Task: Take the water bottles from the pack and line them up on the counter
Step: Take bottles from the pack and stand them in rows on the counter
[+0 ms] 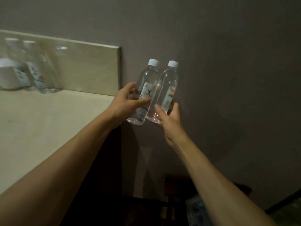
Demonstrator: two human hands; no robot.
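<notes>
Two clear water bottles with white caps are held side by side in the air, just past the right end of the counter point(48, 121). My left hand point(125, 101) grips the left bottle point(146, 85) around its label. My right hand point(167, 118) holds the right bottle point(169, 82) from below, near its base. Both bottles lean slightly to the right and touch each other. Two more bottles point(35, 69) stand at the far left of the counter against the backsplash, blurred. The pack point(198, 209) shows dimly on the floor at the bottom right.
A white cup-like object point(8, 74) stands at the counter's far left edge. A beige backsplash point(91, 69) runs behind the counter. A grey wall point(228, 79) rises behind the bottles. Dark furniture sits below on the floor.
</notes>
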